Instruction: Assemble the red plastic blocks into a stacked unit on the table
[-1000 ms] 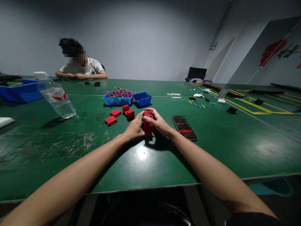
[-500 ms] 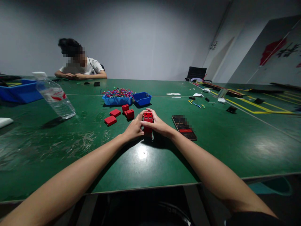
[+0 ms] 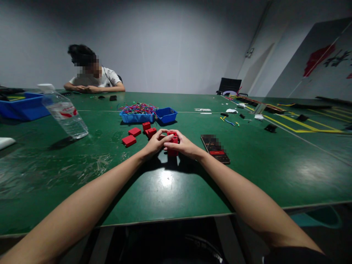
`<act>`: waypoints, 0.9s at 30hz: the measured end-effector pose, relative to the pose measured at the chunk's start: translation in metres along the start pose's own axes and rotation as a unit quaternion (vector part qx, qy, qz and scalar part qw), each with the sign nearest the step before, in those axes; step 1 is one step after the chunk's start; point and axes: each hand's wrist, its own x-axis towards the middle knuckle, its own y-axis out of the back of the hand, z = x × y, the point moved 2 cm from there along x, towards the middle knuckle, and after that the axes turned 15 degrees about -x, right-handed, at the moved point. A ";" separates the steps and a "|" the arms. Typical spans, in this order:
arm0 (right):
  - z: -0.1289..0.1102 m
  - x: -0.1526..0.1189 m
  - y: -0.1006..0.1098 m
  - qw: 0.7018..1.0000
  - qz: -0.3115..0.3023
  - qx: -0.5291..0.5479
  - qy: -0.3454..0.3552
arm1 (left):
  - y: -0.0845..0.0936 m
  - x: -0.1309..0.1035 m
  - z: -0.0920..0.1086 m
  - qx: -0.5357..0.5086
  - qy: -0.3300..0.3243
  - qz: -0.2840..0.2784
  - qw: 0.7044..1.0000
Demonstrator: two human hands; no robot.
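We've got our left hand [image 3: 154,143] & right hand [image 3: 183,145] both clamped on a red block [image 3: 173,141], held just above the table [image 3: 165,190]. Phone [image 3: 215,148] sits just right of the block. 4 loose red pieces [image 3: 139,132] lie left of it; 2 blue bins [image 3: 148,115] behind.

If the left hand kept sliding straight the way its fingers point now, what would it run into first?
The left hand points right and slightly away, and already touches the red block it shares with the right hand. Pushing on, it would likely press into that block, then the right hand's fingers; depth is hard to judge.
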 end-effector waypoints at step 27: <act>-0.006 -0.001 -0.005 1.000 -0.020 0.017 -0.011 | -0.002 -0.003 0.003 -0.108 0.038 0.029 0.993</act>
